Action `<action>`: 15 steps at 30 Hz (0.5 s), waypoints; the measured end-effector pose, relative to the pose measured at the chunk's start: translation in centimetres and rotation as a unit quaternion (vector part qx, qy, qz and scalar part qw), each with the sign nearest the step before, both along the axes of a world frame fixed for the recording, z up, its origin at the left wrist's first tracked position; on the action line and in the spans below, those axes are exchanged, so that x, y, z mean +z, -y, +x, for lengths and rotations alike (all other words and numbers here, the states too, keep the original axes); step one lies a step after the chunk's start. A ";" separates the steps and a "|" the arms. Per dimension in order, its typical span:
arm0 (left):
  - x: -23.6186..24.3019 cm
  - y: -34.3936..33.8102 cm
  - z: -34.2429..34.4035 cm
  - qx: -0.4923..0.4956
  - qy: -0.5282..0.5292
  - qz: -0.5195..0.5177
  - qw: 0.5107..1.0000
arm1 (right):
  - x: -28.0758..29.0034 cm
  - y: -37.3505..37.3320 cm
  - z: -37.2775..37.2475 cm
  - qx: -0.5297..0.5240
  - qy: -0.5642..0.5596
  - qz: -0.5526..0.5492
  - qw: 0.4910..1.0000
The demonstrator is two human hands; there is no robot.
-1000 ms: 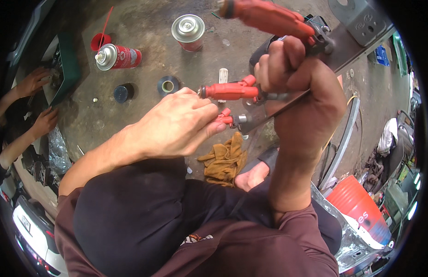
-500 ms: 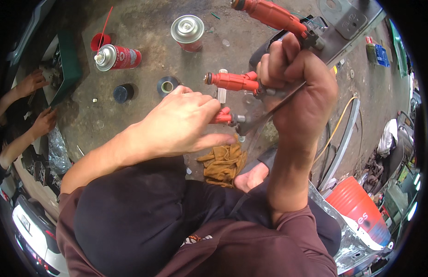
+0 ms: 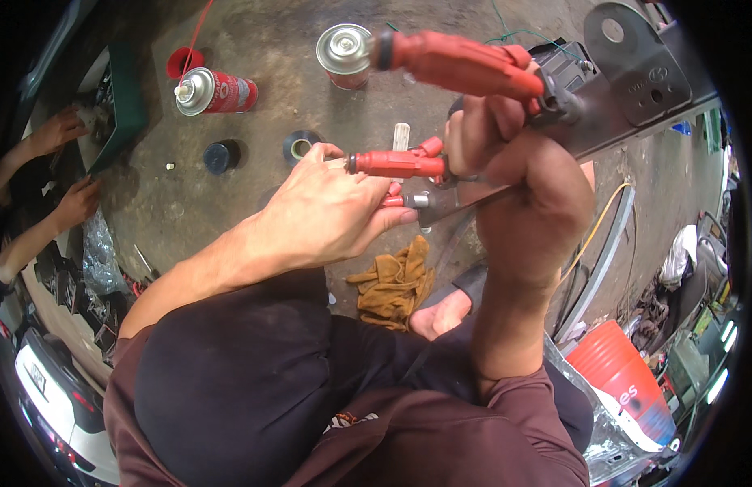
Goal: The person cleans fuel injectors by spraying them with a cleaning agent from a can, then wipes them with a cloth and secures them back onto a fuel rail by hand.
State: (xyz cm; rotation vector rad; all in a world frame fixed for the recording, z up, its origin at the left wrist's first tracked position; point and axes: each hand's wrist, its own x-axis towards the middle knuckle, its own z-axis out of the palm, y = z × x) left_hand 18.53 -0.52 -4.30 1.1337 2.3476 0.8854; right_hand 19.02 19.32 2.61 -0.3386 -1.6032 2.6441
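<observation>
Left hand fingers pinch red-handled pliers; right hand clenches metal bracket, floor crowded.

- The tool handle at the top centre is orange-red, with a dark grey head.
- The smaller handle in mid-frame is the same orange-red with a black end.
- The metal bracket at the upper right is dull grey.
- The spray can at the upper left is red with a silver top.
- The rag on the floor is mustard brown.
- The bucket at the lower right is orange with white markings.
- The floor is mottled grey-brown.
</observation>
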 end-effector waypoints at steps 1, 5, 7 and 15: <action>-0.2 0.0 0.0 0.002 -0.002 0.000 1.000 | -0.3 0.0 -0.3 -0.003 -0.007 0.008 1.000; 0.3 -0.1 -0.8 0.026 -0.051 0.043 0.997 | -2.5 -1.7 -1.2 -0.005 -0.068 -0.073 0.995; 0.9 0.1 -1.1 0.009 -0.070 0.020 0.997 | -2.8 -2.9 -1.6 -0.017 -0.061 -0.166 0.984; 0.9 0.6 -2.3 -0.091 0.104 -0.017 0.990 | -3.3 -3.8 -1.9 0.033 -0.041 -0.126 0.991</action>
